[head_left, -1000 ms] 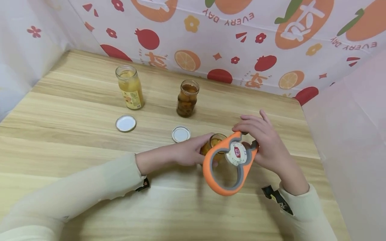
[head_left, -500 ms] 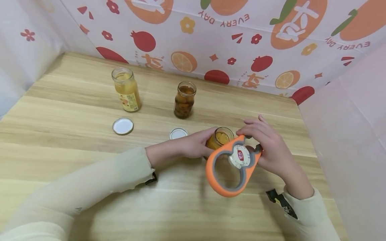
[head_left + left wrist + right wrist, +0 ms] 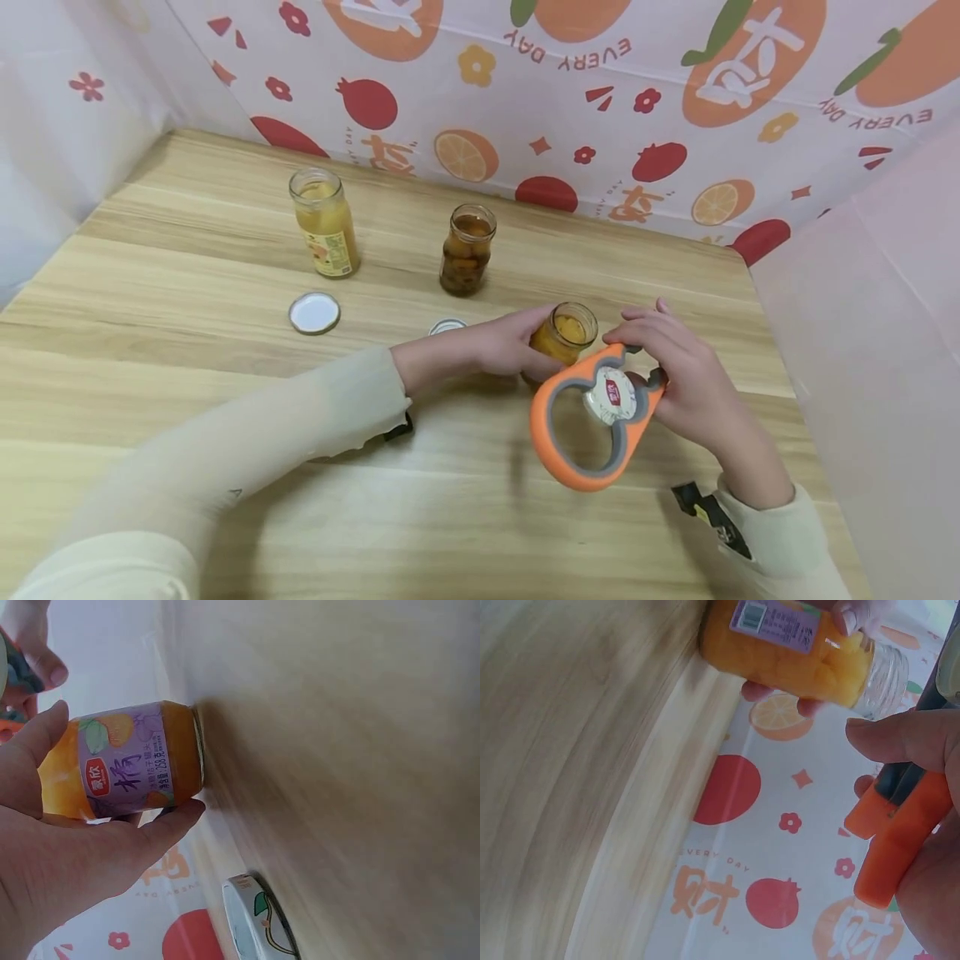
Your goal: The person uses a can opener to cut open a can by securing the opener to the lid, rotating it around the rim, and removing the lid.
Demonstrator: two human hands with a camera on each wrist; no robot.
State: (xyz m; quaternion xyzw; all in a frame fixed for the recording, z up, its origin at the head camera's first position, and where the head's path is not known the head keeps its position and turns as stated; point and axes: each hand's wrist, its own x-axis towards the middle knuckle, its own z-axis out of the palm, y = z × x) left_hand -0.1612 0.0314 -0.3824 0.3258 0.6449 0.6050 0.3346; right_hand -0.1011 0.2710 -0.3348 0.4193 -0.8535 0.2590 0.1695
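My left hand [image 3: 513,343] grips an open glass jar of orange fruit pieces [image 3: 572,330] around its side. A purple label [image 3: 124,761] on the jar shows in the left wrist view. The jar's base is close to the tabletop. To the right, my right hand [image 3: 686,375] holds an orange and grey jar opener [image 3: 542,425] by its handle end, raised above the table. Within the opener's grey inner edge sits a white lid [image 3: 611,393] with a red mark. The opener's orange handles [image 3: 900,840] appear under the right thumb in the right wrist view.
An open tall jar of yellow fruit [image 3: 327,225] stands at the back left, and an open jar with dark brown contents [image 3: 467,258] at the back middle. One lid [image 3: 315,313] lies upturned in front; another lid [image 3: 447,325] is partly hidden by my left forearm. A fruit-print curtain [image 3: 412,92] hangs behind.
My left hand has moved right and farther back with the jar, whose mouth shows more fully. My right hand has shifted a little right with the opener and lid. My left forearm covers more of the middle lid.
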